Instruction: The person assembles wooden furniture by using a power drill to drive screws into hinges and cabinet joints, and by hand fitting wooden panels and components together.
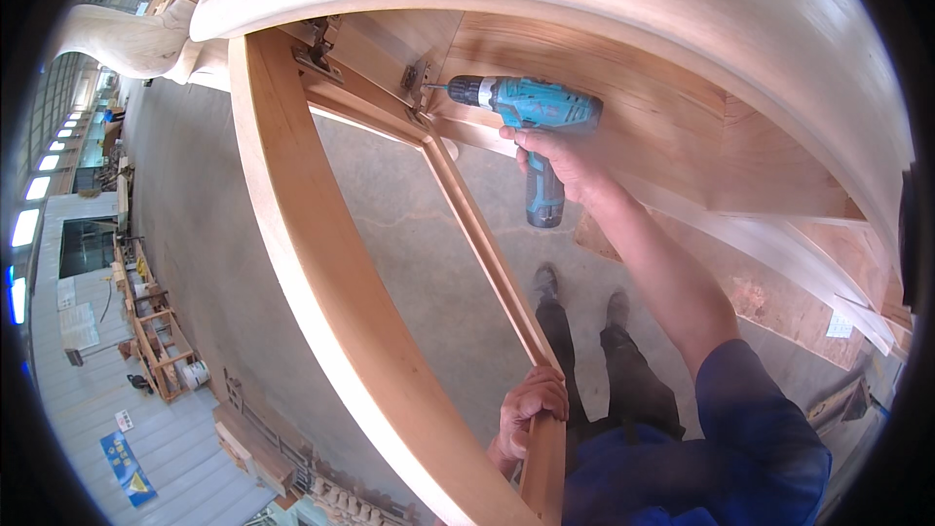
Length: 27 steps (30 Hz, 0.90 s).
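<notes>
Right hand (557, 158) wrapped around grip of teal cordless drill (531, 107), arm raised, bit tip pressed at metal hinge bracket (417, 81) on the wooden frame corner. Left hand (531, 411) clamped on the thin inner wooden rail (487, 244), low in view, steadying it. Second hinge bracket (317, 47) sits further left on the same top member, looks already fixed, though screws too small to tell. Curved outer wooden frame (321, 273) sweeps down left; large curved wood panel (633, 0) overhead. Judgement: fastening midway, one bracket apparently on, this one being driven now. Person's shoes (545, 284) on concrete floor (390, 234) below; workbenches (161, 331) far left.
</notes>
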{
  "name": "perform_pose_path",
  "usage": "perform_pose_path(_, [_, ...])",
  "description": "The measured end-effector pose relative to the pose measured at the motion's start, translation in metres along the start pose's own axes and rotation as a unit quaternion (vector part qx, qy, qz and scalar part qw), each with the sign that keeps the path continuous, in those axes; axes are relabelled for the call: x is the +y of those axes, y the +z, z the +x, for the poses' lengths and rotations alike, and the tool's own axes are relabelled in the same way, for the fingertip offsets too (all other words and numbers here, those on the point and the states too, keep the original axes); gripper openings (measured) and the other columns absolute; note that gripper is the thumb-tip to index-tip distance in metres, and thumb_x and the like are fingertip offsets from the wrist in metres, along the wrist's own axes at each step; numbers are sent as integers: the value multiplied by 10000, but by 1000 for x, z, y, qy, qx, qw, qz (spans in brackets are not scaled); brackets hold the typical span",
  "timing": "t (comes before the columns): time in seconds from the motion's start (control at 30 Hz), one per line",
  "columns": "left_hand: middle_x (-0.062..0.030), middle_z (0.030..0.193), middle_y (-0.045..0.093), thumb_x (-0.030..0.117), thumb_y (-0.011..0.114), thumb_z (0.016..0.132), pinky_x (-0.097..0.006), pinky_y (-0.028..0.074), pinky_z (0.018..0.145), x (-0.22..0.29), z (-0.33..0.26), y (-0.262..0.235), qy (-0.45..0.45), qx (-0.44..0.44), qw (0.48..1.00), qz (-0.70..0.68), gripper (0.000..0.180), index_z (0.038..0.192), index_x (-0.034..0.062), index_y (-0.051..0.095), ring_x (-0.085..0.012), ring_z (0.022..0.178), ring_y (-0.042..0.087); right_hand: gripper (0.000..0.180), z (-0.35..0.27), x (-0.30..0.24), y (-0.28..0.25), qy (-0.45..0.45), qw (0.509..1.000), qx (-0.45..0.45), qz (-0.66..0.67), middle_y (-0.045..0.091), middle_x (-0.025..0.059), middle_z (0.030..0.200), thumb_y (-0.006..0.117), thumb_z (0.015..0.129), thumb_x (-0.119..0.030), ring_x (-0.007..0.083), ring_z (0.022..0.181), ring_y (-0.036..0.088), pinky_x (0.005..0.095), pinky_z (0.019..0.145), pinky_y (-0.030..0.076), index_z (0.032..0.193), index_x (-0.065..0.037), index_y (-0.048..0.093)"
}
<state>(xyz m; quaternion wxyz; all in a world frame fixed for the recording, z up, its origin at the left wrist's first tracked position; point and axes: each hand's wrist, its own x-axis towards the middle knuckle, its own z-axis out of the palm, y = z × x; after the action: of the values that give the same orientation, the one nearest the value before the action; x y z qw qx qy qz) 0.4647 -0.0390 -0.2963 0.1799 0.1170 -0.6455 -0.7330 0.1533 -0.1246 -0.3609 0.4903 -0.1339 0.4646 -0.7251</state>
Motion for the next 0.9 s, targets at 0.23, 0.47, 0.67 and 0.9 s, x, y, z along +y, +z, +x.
perform_pose_path(0.23, [-55, 664, 590, 794, 269, 915, -433, 457, 873, 2, 0, 2, 11, 8, 1000, -2, 787, 720, 76, 525, -243, 649, 588, 237, -2, 4, -1, 15, 1000, -1, 24, 673, 7, 851, 742, 875, -222, 102, 700, 598, 264, 647, 497, 1016, -39, 689])
perform_pose_path(0.47, [-58, 662, 590, 791, 271, 917, -436, 452, 880, 3, 2, 3, 10, 7, 1000, -5, 784, 726, 74, 525, -243, 643, 587, 127, 2, 5, -1, 8, 999, 3, 35, 663, 15, 753, 745, 852, -168, 104, 629, 605, 266, 597, 479, 916, -68, 701])
perform_pose_path(0.67, [-59, 662, 589, 793, 284, 913, -435, 449, 884, 2, 2, 3, 8, 6, 1000, -12, 778, 724, 76, 521, -242, 642, 587, 149, 3, 5, -3, 9, 999, 2, 33, 663, 15, 753, 749, 851, -191, 102, 635, 608, 265, 597, 479, 925, -70, 703])
perform_pose_path(0.9, [-58, 664, 592, 801, 297, 905, -431, 448, 882, 3, 2, 3, 5, 6, 1000, -15, 775, 725, 80, 518, -239, 642, 589, 174, 3, 6, -6, 24, 999, -4, 34, 671, 19, 788, 745, 856, -206, 101, 660, 613, 268, 615, 492, 955, -68, 707])
